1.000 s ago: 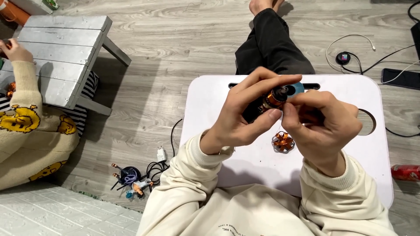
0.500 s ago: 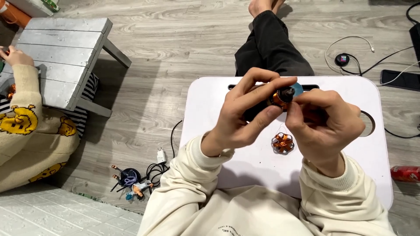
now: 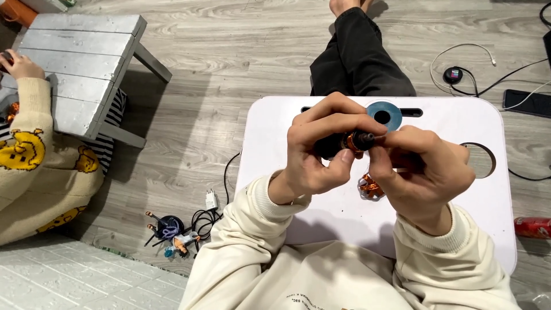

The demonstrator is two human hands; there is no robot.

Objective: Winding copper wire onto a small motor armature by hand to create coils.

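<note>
Grey plank flooring surrounds a white table (image 3: 459, 123). Left hand (image 3: 318, 152) and right hand (image 3: 422, 169) jointly grip a small black-and-orange motor (image 3: 350, 141); assembly looks unfinished, since a copper coil (image 3: 369, 187) and blue ring (image 3: 384, 115) lie unused mid-table.

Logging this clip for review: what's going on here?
A person seated at a white lap table holds a small black-and-orange motor-like part between both hands: the left hand grips its black body, the right hand pinches its end. A blue ring and a copper-coloured coil piece lie on the table. Another person's hand rests on a grey bench nearby.

Grey wood floor (image 3: 241, 51), grey slatted bench (image 3: 74, 63).
</note>
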